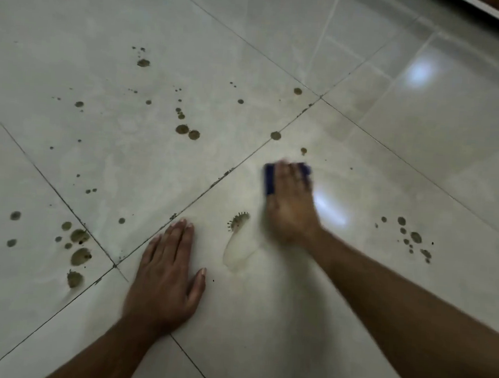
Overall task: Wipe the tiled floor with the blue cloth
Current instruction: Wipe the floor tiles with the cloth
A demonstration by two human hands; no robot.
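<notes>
The right hand (290, 203) presses the folded dark-blue cloth (270, 180) flat under straight fingers on the glossy pale tiled floor (353, 284); the left hand (165, 274) rests flat, fingers released. Keep firm, overlapping strokes toward the half-smeared brown splatter (238, 219) beside it.

the right hand (290, 205) presses the blue cloth (270, 180) flat under its fingers; the left hand (167, 274) lies flat on the floor (293, 310).

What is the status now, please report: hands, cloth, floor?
Left hand flat on floor, bracing. Right hand presses blue cloth on tile, blurred. Brown spots all around; nothing blocking.
</notes>
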